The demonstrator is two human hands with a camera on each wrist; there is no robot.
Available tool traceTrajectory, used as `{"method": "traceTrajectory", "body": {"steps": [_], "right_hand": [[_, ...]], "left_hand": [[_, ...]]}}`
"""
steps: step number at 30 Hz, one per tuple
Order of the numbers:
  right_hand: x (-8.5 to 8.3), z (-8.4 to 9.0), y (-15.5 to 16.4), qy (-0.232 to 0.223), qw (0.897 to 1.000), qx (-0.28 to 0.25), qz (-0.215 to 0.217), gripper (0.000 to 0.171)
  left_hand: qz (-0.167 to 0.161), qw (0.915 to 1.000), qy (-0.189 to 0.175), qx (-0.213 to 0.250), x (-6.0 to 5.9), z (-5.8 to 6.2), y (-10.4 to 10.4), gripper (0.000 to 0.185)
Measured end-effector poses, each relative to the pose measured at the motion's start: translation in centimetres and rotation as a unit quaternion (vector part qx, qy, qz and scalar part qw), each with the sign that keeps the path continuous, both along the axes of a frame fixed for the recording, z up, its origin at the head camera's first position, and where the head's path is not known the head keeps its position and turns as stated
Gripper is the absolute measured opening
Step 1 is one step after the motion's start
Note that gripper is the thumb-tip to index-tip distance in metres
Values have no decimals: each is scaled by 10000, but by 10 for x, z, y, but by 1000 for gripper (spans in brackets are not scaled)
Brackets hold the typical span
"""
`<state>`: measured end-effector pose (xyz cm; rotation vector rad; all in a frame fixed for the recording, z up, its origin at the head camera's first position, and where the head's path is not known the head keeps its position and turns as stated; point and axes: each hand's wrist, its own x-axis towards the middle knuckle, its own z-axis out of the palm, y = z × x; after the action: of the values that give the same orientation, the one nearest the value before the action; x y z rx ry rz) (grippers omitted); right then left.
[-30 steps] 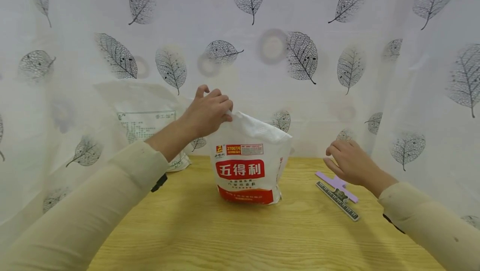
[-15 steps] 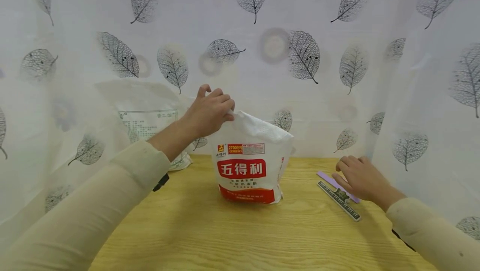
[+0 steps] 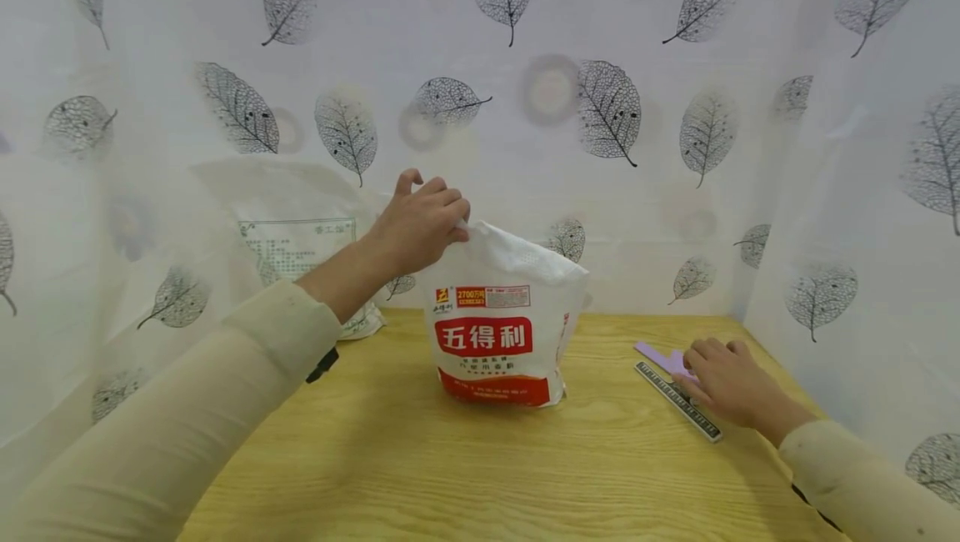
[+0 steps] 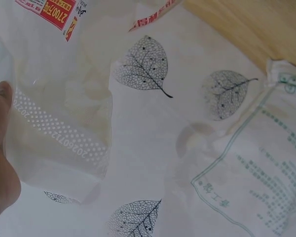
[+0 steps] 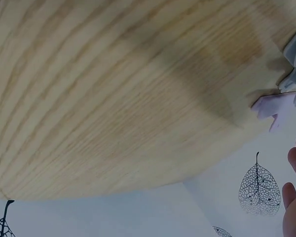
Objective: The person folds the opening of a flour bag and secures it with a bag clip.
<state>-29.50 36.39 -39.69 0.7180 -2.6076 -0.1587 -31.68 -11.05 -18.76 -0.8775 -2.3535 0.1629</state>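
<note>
Change: right hand (image 3: 731,388) has dropped from mid-air onto the lilac sealing clip (image 3: 663,357) and its grey ruled bar (image 3: 677,401); the bag has stayed put
Left hand: left hand (image 3: 417,223) pinches the top left corner of the white flour bag (image 3: 501,327), fingers (image 3: 450,210) curled over the sealed edge
Right hand: fingers lie loosely bent over the clip, touching it; whether they grip it I cannot tell
Bag: upright, mid-bench (image 3: 465,467), red label facing forward
Behind: a second printed bag (image 3: 296,254) leans against the leaf-patterned curtain (image 3: 600,108)
Reading: with the bag held steady, the clip looks like the thing now being fetched
</note>
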Motion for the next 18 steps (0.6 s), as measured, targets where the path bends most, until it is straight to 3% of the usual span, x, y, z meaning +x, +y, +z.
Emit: {"method": "traceTrajectory", "body": {"steps": [18], "right_hand": [[8,-19,12,-392,9976,34,-578,27]], "left_hand": [[5,10000,-27,5,-2,-1,0,21]]}}
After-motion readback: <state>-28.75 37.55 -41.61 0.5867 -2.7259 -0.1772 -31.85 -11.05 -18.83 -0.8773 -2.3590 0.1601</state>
